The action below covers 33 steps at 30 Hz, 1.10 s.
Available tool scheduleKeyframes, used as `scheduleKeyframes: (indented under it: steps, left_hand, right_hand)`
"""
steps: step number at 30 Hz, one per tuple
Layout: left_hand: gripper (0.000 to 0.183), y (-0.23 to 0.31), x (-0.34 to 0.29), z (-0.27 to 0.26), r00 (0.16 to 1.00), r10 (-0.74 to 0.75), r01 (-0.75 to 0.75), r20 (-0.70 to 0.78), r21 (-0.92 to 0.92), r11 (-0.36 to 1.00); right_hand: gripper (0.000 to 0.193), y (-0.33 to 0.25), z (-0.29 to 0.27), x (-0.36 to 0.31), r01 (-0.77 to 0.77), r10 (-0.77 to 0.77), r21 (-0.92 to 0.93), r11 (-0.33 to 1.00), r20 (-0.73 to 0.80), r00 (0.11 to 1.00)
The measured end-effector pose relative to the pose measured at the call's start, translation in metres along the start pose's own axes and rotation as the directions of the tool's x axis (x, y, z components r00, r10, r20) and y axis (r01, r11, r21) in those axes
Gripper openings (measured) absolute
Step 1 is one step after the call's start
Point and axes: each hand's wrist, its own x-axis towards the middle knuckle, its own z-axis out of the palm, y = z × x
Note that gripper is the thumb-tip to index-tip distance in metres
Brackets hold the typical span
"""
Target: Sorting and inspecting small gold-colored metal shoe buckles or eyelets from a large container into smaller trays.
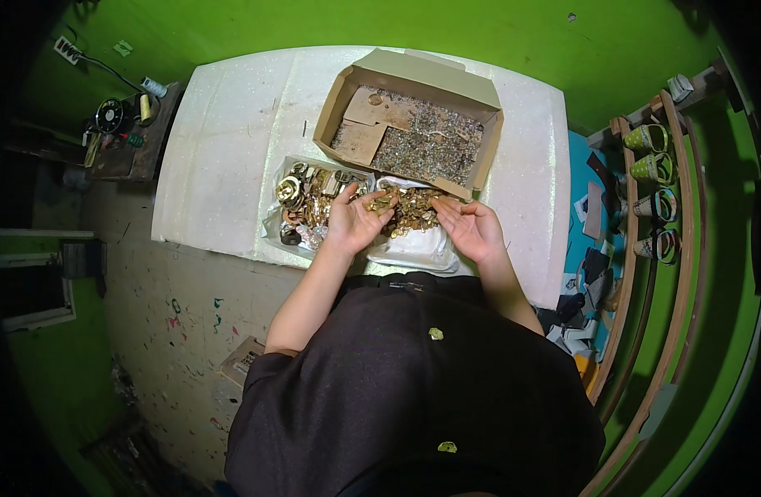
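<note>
My left hand (pixel 355 222) is turned palm up, with a few small gold-coloured metal pieces (pixel 380 203) resting at its fingers. Their exact kind is too small to make out. Opposite it, my right hand (pixel 473 232) is open, its fingers stretched out at the right edge of a heap of gold-coloured metal pieces (pixel 415 207). That heap lies on a white plastic bag (pixel 417 248) near the table's front edge. Left of it, a clear plastic tray (pixel 270 224) holds mixed metal fittings (pixel 318 186), some round, some dark; my left hand partly covers its right side.
Behind the heap, an open cardboard box (pixel 413 70) contains many tiny shiny bits and cardboard scraps. Everything stands on a white sparkly table (pixel 223 141). To the right, a wooden rack (pixel 687 174) carries several small shoes; at left is a side table (pixel 128 161) with thread spools.
</note>
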Motion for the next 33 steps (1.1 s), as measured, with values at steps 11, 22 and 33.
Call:
scheduleKeyframes:
  steps: [11,22,33]
  left_hand:
    - [0.052,-0.001,0.009,-0.009,0.999,0.007,-0.006,0.047,-0.012,1.0]
    - [0.075,-0.008,-0.002,0.015,0.997,0.018,-0.018,-0.069,0.005,1.0]
    - [0.097,-0.007,-0.006,0.034,0.999,-0.042,0.043,-0.03,0.036,0.998]
  right_hand:
    - [0.049,0.001,0.0,-0.001,0.004,-0.004,-0.013,1.0,0.008,1.0]
    - [0.05,0.0,-0.004,-0.001,-0.005,0.005,-0.007,1.0,0.071,0.997]
    - [0.049,0.0,0.0,-0.004,0.003,-0.003,0.009,1.0,0.022,1.0]
